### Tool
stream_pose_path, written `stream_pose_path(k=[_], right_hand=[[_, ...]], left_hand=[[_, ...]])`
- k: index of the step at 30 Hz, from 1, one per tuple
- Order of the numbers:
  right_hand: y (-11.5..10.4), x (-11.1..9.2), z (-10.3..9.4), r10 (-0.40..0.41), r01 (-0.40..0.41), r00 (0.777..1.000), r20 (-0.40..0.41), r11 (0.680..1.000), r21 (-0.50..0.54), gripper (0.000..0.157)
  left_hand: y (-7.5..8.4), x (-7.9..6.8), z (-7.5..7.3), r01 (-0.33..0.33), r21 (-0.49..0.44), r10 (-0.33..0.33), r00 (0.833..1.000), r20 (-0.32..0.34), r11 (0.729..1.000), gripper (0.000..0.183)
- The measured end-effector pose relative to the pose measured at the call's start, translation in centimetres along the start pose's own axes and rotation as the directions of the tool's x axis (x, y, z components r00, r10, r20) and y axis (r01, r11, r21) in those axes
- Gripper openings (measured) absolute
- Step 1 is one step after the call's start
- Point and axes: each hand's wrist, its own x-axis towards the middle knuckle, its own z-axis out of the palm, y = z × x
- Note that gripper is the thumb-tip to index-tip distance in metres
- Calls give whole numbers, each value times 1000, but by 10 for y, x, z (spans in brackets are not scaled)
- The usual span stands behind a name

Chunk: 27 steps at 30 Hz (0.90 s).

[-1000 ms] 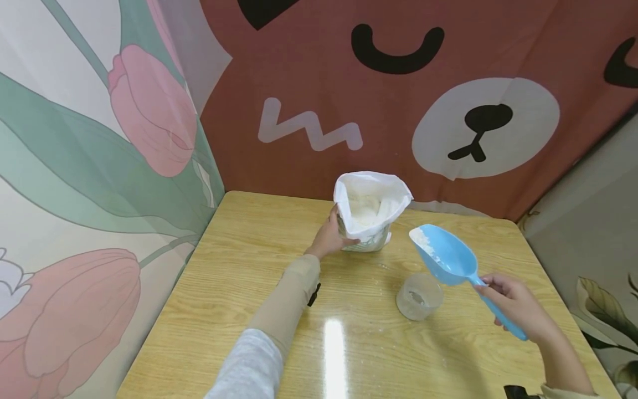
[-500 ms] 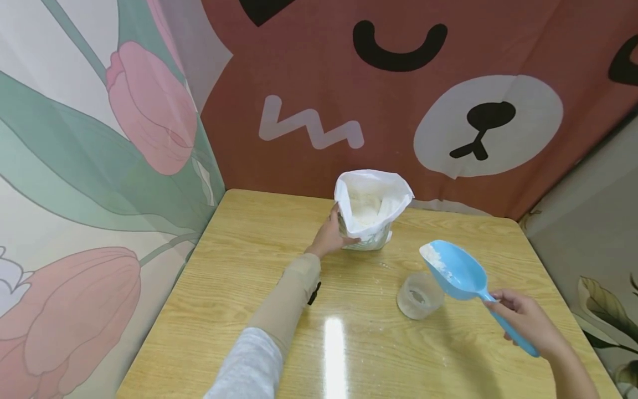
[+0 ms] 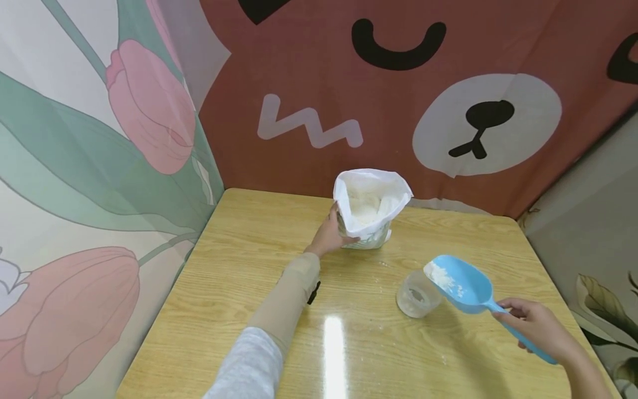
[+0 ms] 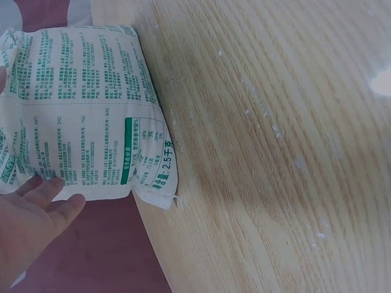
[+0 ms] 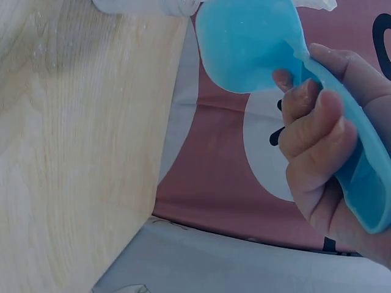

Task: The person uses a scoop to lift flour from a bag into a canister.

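Here, one blue scoop (image 3: pixel 476 288), bearing white powder (image 3: pixel 441 277), is held above the table (image 3: pixel 249 238) near the see-through cup (image 3: pixel 415 309), its handle (image 3: pixel 541 353) clasped by the curled right grip (image 3: pixel 540 327); one open white bag (image 3: pixel 369 240), holding pale powder (image 3: pixel 366 208), is stood on the table, its side touched by the spread left grip (image 3: pixel 329 235).

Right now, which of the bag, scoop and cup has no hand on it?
The clear round cup standing on the table; no hand touches it. The left hand holds the white bag, and the right hand grips the blue scoop.
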Motion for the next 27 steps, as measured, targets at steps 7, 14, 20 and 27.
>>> stream_pose_path(k=[7,14,20,27], right_hand=[[-2,-2,-4,-35,37,999,25,998,-58,42],[-5,-2,-4,-41,45,998,37,993,-113,44],[-7,-1,-5,-62,69,996,58,990,-120,44],[-12,3,-5,-130,143,988,84,974,-178,40]], left_hand=[[2,-1,-2,-12,-10,12,1000,5,1000,116],[1,-3,-2,-53,-26,52,999,-7,998,116],[0,-3,-2,-67,-37,66,998,-16,997,116],[0,-1,-1,-51,-22,51,999,-13,998,116]])
